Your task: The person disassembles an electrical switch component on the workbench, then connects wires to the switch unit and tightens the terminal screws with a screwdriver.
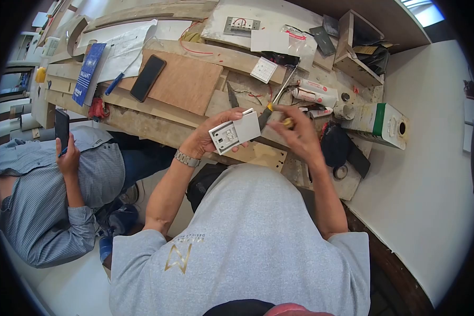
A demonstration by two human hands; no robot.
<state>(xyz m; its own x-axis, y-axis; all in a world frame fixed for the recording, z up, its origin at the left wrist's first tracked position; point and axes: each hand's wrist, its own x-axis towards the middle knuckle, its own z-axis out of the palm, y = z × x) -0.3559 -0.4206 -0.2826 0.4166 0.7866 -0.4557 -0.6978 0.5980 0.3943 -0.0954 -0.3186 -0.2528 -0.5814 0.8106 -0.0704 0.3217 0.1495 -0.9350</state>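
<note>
My left hand [209, 130] grips a white electrical fitting [225, 138] above the bench's front edge. The fitting's recessed inside faces up, and a flat white cover [246, 126] overlaps its right part. To the right, my right hand [302, 136] is slightly blurred, its fingers curled around a small yellowish thing [288, 122] whose kind I cannot make out. Between the hands is a screwdriver [268, 111] with a yellow and black handle, its lower end partly hidden by the cover. A dark pointed tool [232, 96] lies just beyond the fitting.
On the bench lie a brown board [187, 81], a black phone [148, 78], white tubes [315, 94], a wired socket [242, 25] and a white square plate [263, 70]. A metal can [379, 124] stands right, below a wooden box [357, 47]. At left, another person [63, 184] holds a phone.
</note>
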